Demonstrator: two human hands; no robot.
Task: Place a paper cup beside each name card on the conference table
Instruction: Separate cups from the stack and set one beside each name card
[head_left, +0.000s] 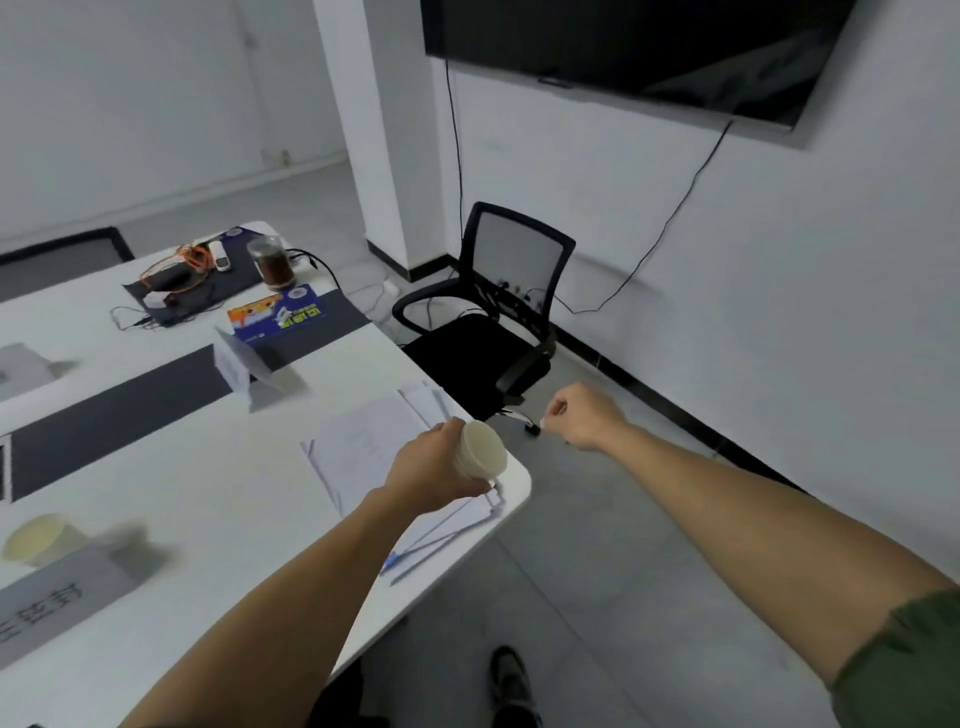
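Observation:
My left hand (434, 467) grips a stack of cream paper cups (483, 449), held on its side with the open mouth facing right, above the table's near right corner. My right hand (582, 415) hovers past the table edge over the floor with its fingers curled shut and nothing visible in them. One paper cup (39, 538) stands on the white conference table (234, 493) at the lower left, just behind a grey name card (57, 608). Another name card (234, 364), folded and white, stands further back near the table's middle.
A pile of papers (374, 441) and a blue pen (395, 560) lie at the table's right corner. Further back are a blue box (275, 317), a glass jar (271, 265) and tangled cables (176, 270). A black office chair (493, 322) stands right of the table.

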